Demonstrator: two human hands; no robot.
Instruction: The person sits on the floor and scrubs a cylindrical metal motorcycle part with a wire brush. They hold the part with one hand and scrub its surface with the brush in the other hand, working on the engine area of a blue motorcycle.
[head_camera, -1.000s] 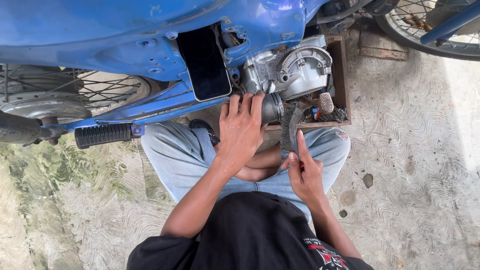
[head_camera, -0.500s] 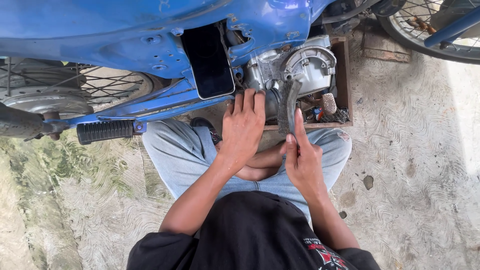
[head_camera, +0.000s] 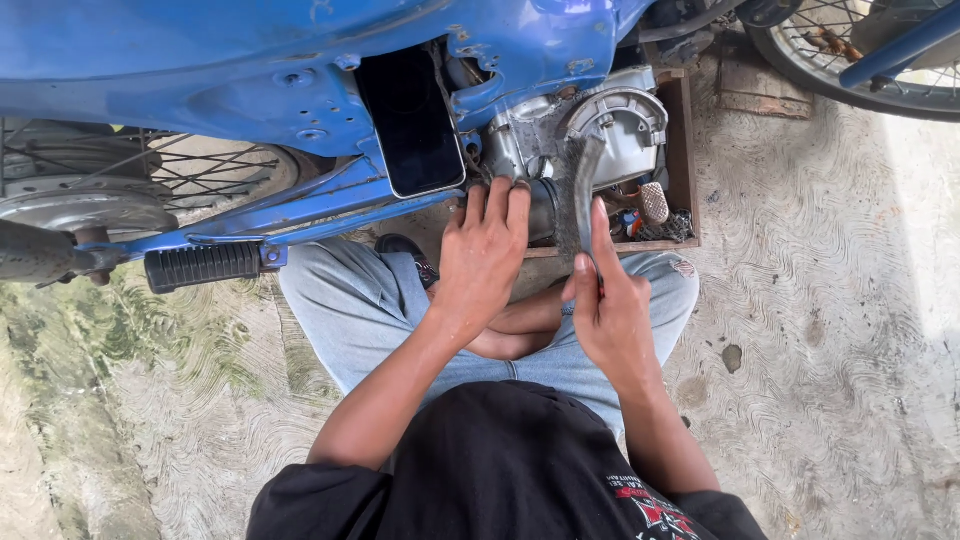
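I sit cross-legged on the ground beside a blue motorcycle (head_camera: 250, 90). My left hand (head_camera: 485, 250) lies flat with its fingers spread against the lower engine case (head_camera: 520, 150), just under the frame. My right hand (head_camera: 605, 300) grips the lower end of a dark grey curved metal lever (head_camera: 580, 190). The lever rises from my fingers in front of the round silver engine cover (head_camera: 625, 125). A black phone (head_camera: 410, 120) leans upright against the blue body, left of the engine.
A black ribbed footpeg (head_camera: 200, 265) sticks out at the left on a blue bar. A spoked wheel (head_camera: 170, 170) lies behind it. A wooden box (head_camera: 685, 150) with small parts stands under the engine. Another wheel (head_camera: 850, 70) is at the top right. Bare concrete lies around me.
My right hand has brought the curved lever upward and closer to the engine cover. My left hand has stayed against the engine case. The view has shifted slightly.
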